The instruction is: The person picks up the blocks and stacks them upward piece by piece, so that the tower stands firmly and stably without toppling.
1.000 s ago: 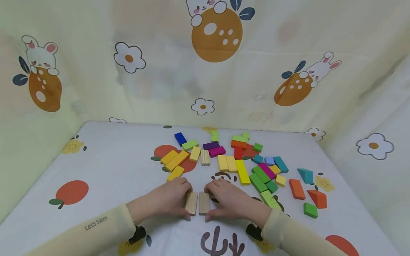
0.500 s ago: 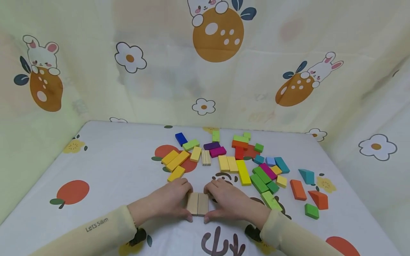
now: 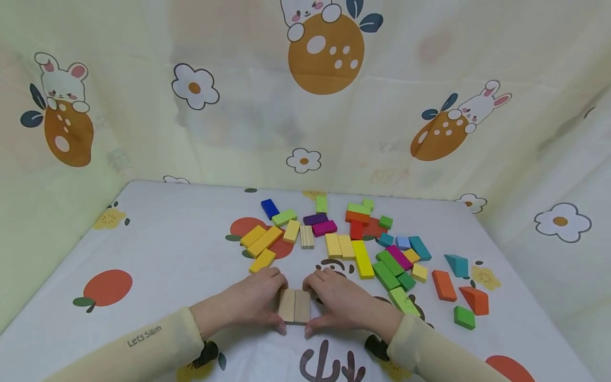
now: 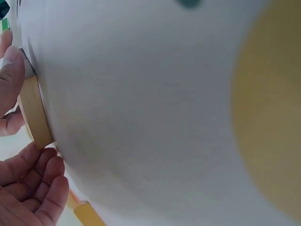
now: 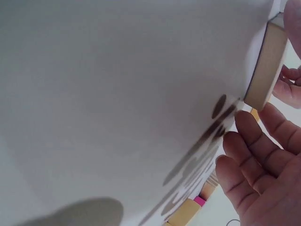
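Note:
Two plain wooden blocks (image 3: pixel 287 306) lie flat side by side on the table, their long edges together. My left hand (image 3: pixel 250 300) grips the left one by its ends, thumb at the near end and index finger at the far end. On the other side, my right hand (image 3: pixel 346 302) holds the right-hand block (image 3: pixel 303 307) the same way. The left wrist view shows the long side of a block (image 4: pixel 35 113) between thumb and fingertips, the other fingers loosely bent. A block's side (image 5: pixel 267 66) also shows between thumb and fingers in the right wrist view.
Beyond the hands lie several coloured blocks: yellow ones (image 3: pixel 264 241), a striped wooden one (image 3: pixel 307 237), a tall yellow one (image 3: pixel 363 260) and green ones (image 3: pixel 385 275). Orange blocks (image 3: pixel 444 285) and a teal wedge (image 3: pixel 456 265) lie to the right. A patterned curtain (image 3: pixel 238 132) hangs behind the table.
A second ago a narrow gap separated the two wooden blocks. Both hands have slid them inward until they met; over the last half second they have stayed put.

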`<state>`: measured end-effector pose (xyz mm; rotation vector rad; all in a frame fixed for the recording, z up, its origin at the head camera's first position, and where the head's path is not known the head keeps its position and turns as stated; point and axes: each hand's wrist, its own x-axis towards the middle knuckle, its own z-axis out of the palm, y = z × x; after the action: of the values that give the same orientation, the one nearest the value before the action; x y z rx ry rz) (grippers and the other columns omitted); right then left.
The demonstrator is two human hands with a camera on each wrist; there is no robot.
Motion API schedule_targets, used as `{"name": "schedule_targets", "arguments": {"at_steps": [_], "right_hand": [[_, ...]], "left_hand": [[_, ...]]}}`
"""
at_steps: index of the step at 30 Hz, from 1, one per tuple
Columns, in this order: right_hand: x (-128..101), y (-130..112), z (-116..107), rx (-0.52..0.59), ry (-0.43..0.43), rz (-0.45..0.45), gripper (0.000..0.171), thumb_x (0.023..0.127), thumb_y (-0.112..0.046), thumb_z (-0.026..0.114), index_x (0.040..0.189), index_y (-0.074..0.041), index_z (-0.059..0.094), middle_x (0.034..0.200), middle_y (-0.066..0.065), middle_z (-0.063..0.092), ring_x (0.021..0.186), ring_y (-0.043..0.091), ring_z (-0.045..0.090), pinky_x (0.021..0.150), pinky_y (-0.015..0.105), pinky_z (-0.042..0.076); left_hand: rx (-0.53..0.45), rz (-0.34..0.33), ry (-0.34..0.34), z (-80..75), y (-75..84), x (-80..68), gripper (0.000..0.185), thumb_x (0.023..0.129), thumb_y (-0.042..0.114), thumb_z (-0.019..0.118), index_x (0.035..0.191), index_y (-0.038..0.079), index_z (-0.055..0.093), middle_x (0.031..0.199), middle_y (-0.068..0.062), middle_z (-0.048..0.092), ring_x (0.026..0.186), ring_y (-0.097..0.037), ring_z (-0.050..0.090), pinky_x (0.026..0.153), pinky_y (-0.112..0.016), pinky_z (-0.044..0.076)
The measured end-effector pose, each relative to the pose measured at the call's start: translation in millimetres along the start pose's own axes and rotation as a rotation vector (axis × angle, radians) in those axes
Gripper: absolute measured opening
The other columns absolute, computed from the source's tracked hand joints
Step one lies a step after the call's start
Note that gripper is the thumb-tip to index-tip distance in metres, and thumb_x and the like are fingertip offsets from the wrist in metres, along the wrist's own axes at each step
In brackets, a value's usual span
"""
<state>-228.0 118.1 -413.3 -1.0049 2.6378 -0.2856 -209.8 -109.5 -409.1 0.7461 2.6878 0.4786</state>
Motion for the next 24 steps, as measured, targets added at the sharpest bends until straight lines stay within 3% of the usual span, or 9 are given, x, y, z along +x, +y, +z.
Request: {"name": "schedule_targets", "arguments": {"at_steps": [4,8,15,20,24], "right_hand": [[0,3,-3,0.025,-0.014,0.011,0.078,0.078,-0.066,0.078,0.135,-0.018,0.057,0.124,-0.002,0.063,0.113,0.015,0.055,0.104,0.042,0.053],[1,10,-10,0.042,0.005,0.044,0.074,0.083,-0.06,0.076,0.14,-0.017,0.054,0.126,0.001,0.064,0.111,0.016,0.057,0.103,0.042,0.055],[21,28,-29,0.005,0.097,0.098,0.072,0.089,-0.047,0.077,0.145,-0.01,0.052,0.129,0.009,0.065,0.119,0.025,0.06,0.103,0.045,0.055],[47,39,-38,-0.099,0.144,0.151,0.073,0.089,-0.045,0.077,0.146,-0.008,0.052,0.144,0.014,0.058,0.136,0.032,0.052,0.114,0.049,0.048],[66,44,-42,-0.178,0.158,0.168,0.072,0.089,-0.043,0.078,0.146,-0.008,0.053,0.149,0.015,0.054,0.14,0.034,0.048,0.118,0.05,0.043]], "left_hand": [[0.003,0.001,0.006,-4.7,-0.3,2.3,0.072,0.073,0.05,0.09,0.125,0.007,0.064,0.113,-0.003,0.062,0.103,-0.016,0.054,0.1,-0.036,0.056],[0.018,0.001,0.061,-16.8,-4.6,11.7,0.068,0.082,0.049,0.083,0.131,0.006,0.063,0.124,-0.008,0.064,0.117,-0.022,0.057,0.107,-0.042,0.053],[0.097,-0.031,0.148,-44.0,-18.7,50.5,0.07,0.091,0.044,0.075,0.144,0.003,0.053,0.145,-0.016,0.055,0.136,-0.034,0.05,0.115,-0.049,0.045],[0.132,-0.091,0.133,-53.2,-27.9,77.2,0.078,0.091,0.044,0.075,0.151,0.005,0.045,0.153,-0.017,0.048,0.143,-0.037,0.042,0.12,-0.055,0.038],[0.175,-0.152,0.103,-53.8,-33.2,93.5,0.083,0.089,0.047,0.077,0.154,0.009,0.043,0.155,-0.019,0.044,0.143,-0.039,0.038,0.121,-0.058,0.035]]}}
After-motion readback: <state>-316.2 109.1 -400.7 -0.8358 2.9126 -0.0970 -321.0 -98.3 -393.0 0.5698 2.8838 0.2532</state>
